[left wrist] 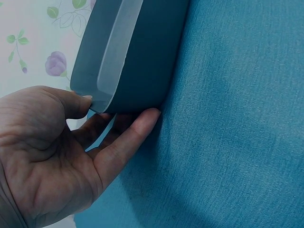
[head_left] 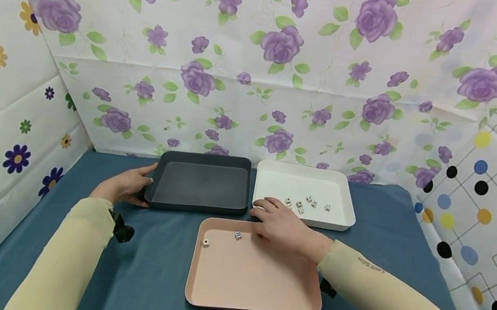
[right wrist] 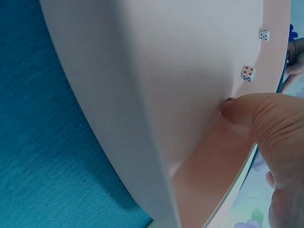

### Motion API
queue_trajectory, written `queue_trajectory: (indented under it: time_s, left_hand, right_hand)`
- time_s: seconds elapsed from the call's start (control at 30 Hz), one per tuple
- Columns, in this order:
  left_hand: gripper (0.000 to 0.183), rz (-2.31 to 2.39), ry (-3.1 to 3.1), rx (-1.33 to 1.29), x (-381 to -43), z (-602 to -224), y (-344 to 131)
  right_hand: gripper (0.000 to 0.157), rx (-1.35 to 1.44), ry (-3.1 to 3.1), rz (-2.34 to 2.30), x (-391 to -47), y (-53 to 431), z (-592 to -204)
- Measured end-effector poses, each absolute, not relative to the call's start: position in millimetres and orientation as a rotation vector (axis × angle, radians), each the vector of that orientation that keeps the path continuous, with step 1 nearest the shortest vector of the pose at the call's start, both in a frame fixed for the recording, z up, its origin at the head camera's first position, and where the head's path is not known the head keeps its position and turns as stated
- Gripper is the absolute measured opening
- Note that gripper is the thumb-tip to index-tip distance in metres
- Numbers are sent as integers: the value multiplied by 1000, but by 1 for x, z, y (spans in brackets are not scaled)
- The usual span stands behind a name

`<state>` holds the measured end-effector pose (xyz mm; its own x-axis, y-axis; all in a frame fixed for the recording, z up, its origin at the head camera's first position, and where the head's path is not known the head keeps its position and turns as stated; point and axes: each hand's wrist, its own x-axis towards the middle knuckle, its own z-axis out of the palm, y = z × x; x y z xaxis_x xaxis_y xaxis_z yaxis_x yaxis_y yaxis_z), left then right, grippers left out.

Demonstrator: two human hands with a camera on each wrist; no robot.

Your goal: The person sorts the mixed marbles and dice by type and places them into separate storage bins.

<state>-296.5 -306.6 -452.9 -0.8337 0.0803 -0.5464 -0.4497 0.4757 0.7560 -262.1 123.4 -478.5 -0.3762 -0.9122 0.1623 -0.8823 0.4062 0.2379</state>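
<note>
A dark grey tray [head_left: 204, 183] lies at the back left. My left hand [head_left: 127, 184] holds its left end, with the thumb at the rim and the fingers against the outer wall. My right hand [head_left: 282, 229] is over the far edge of a pink tray [head_left: 256, 282]. Its thumb [right wrist: 242, 107] reaches inside that tray, while the other fingers extend toward the near left corner of a white tray [head_left: 341, 222]. Those fingertips are mostly hidden, so whether they pinch anything is unclear. Two dice, one with red pips [right wrist: 247, 73] and another die [right wrist: 264, 34], lie in the pink tray.
Several dice [head_left: 300, 205] lie in the white tray at the back right. Blue cloth [head_left: 150, 270] covers the table. A purple-flowered sheet [head_left: 239, 93] hangs behind the trays, with patterned sheets at both sides.
</note>
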Motion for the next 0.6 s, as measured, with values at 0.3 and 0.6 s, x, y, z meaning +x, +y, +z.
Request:
queue_trajectory:
  time_s: [0.3, 0.6]
  left_hand:
    - [64, 1350, 2206, -304, -296, -453, -307]
    - [64, 1356, 2203, -301, -296, -454, -307]
  right_hand:
    - [4, 1554, -2435, -37, -254, 128, -470]
    - [6, 1468, -2486, 139, -248, 132, -453]
